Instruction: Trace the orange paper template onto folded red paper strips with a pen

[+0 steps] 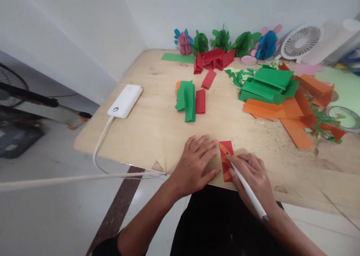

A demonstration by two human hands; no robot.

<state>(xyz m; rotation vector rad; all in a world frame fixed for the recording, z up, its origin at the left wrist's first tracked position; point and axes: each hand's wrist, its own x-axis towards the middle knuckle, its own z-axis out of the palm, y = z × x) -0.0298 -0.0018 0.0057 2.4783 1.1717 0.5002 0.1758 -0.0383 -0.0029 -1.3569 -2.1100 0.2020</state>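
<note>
My right hand [254, 177] grips a white pen [249, 190], its tip resting on an orange paper cutout [224, 148]. That cutout lies on a folded red paper strip [228, 176] at the table's front edge. My left hand [195, 166] is open, palm down and fingers spread, just left of the strip. Whether its thumb touches the strip, I cannot tell. Farther up the table are folded green papers [189, 100] and a small folded red paper [200, 101] beside them.
A white power bank [125, 100] with a cable [98, 147] sits at left. Piled green papers [267, 85] and orange papers [295, 113] lie at right near a tape roll [344, 118]. Paper figures [221, 40], red folded papers [215, 59] and a fan [302, 42] line the back.
</note>
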